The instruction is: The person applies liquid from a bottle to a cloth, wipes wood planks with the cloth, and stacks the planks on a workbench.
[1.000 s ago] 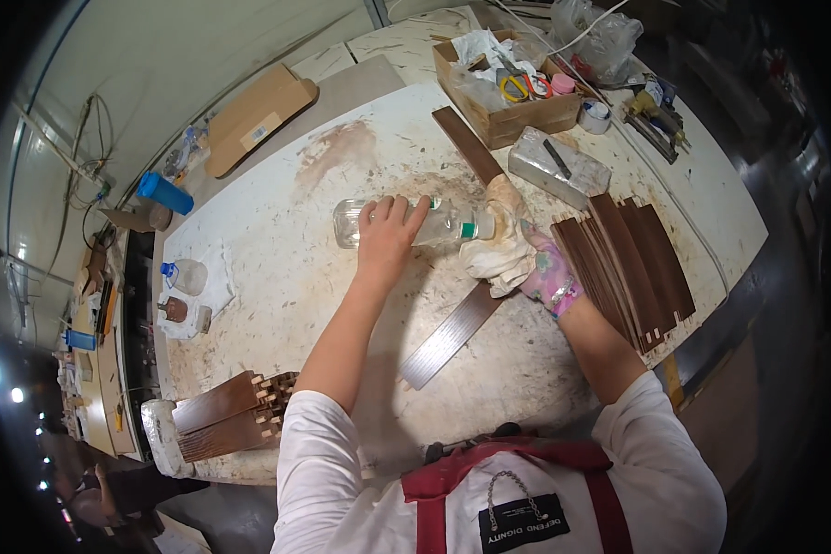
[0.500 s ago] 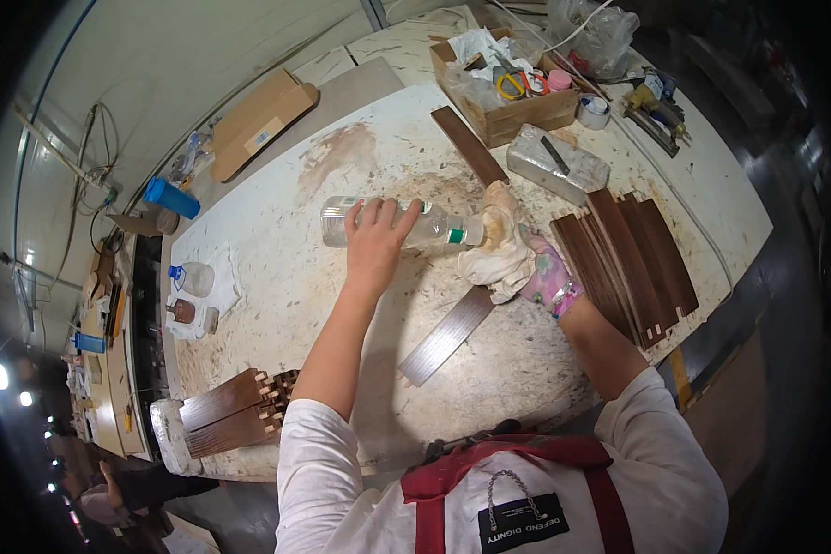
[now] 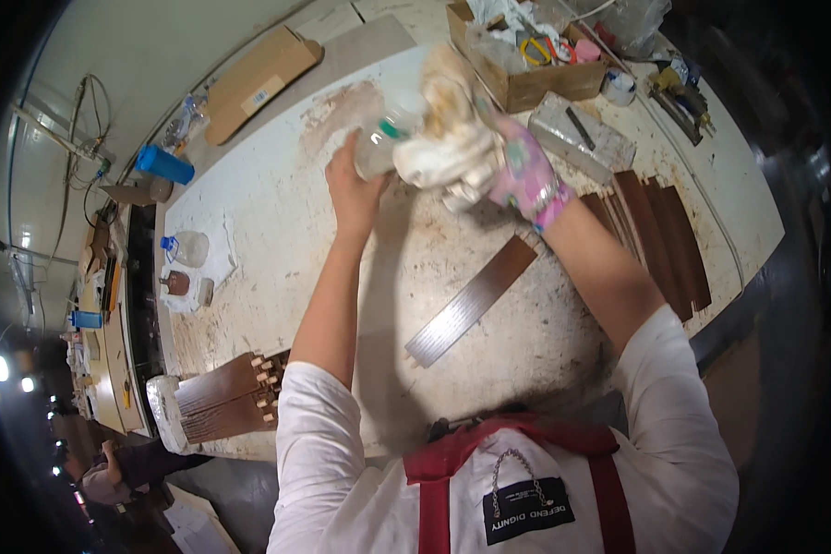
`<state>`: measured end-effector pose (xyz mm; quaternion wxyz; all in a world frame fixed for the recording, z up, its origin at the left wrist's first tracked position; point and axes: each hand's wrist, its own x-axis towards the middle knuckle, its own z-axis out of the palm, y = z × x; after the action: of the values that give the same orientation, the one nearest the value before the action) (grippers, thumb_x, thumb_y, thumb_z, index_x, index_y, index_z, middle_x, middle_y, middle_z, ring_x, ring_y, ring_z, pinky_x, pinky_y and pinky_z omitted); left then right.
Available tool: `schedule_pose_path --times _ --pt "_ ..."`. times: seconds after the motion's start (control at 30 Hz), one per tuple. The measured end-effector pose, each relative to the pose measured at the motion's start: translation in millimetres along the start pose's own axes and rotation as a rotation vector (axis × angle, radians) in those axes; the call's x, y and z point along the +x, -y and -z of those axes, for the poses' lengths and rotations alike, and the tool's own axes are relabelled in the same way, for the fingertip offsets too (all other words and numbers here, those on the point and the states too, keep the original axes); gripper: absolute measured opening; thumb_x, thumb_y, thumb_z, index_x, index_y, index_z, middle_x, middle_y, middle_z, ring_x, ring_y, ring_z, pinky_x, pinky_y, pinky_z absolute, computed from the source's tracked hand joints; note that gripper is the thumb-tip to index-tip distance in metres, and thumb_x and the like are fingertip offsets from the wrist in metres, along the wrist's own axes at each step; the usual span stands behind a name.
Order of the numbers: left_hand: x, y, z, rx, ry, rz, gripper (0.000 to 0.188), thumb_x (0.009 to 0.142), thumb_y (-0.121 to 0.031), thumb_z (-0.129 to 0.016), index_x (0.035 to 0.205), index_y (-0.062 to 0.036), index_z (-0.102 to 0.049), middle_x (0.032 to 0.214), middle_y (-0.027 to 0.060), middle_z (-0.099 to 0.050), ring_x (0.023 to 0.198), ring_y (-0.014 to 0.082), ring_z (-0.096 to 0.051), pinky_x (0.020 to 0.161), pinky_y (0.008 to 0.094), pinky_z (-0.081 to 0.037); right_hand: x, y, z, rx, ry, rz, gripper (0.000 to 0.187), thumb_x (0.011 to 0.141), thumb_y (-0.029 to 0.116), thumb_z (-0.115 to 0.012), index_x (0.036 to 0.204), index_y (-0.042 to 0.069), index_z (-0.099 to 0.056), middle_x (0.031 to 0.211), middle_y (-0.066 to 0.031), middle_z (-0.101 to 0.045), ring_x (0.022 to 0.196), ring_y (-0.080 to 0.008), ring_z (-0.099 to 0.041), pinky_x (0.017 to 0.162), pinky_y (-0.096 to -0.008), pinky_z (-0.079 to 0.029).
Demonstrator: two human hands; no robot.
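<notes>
My left hand (image 3: 355, 189) is closed around a clear plastic bottle (image 3: 375, 155) with a green ring at its neck. The bottle tilts, and its mouth sits beside a crumpled, stained cream cloth (image 3: 448, 152). My right hand (image 3: 529, 175), in a pink patterned glove, grips this cloth above the table. Motion blurs the cloth and the bottle's neck. Nearer to me, a dark brown wooden slat (image 3: 475, 300) lies flat with light glinting on its near end. To the right of my glove rests a stack of similar slats (image 3: 660, 240), partly covered by my right forearm.
More slats with pale tenon ends (image 3: 226, 397) lie at the near left. A foil-like wrapped block (image 3: 577, 138) and a wooden box with scissors (image 3: 549, 83) stand at the far right. Small bottles (image 3: 186, 249) sit on white paper at the left. A person (image 3: 111, 466) is at the lower left.
Both hands have moved away from me and leftward with bottle and cloth. The bottle has swung from lying sideways to a more foreshortened tilt. More of the near slat shows.
</notes>
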<state>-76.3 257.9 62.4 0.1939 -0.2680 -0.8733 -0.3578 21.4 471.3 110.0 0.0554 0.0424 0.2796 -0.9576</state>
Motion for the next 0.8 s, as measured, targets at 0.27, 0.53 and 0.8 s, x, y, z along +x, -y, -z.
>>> schedule_pose_path --times 0.27,0.53,0.8 --pt "-9 29 5 -0.411 -0.04 0.394 0.087 0.067 -0.024 -0.077 0.136 0.0007 -0.031 0.129 0.0202 -0.048 0.119 0.0323 -0.046 0.099 0.0361 -0.038 -26 -11 33 0.118 -0.006 -0.086 0.045 0.09 0.033 -0.053 0.121 -0.001 -0.052 0.12 -0.0148 -0.058 0.107 -0.0289 -0.058 0.092 -0.0439 -0.047" --pt "-98 -20 35 -0.629 -0.035 0.649 0.072 0.076 -0.029 -0.073 0.131 0.0016 -0.039 0.122 0.0199 -0.048 0.11 0.0317 -0.048 0.097 0.0393 -0.038 -121 -2 76 0.141 -0.277 -0.052 0.042 0.092 0.026 -0.051 0.125 0.001 -0.05 0.124 -0.0156 -0.055 0.111 -0.0291 -0.056 0.097 -0.0438 -0.045" --pt "-255 -69 84 0.052 0.412 0.276 0.058 0.07 -0.024 -0.075 0.12 -0.0046 -0.051 0.115 0.0136 -0.051 0.109 0.0307 -0.046 0.091 0.0412 -0.035 -135 -90 -18 -1.887 -0.146 0.143 0.035 0.087 0.035 -0.053 0.11 0.008 -0.055 0.098 -0.0131 -0.059 0.086 -0.0245 -0.06 0.074 -0.0378 -0.051"
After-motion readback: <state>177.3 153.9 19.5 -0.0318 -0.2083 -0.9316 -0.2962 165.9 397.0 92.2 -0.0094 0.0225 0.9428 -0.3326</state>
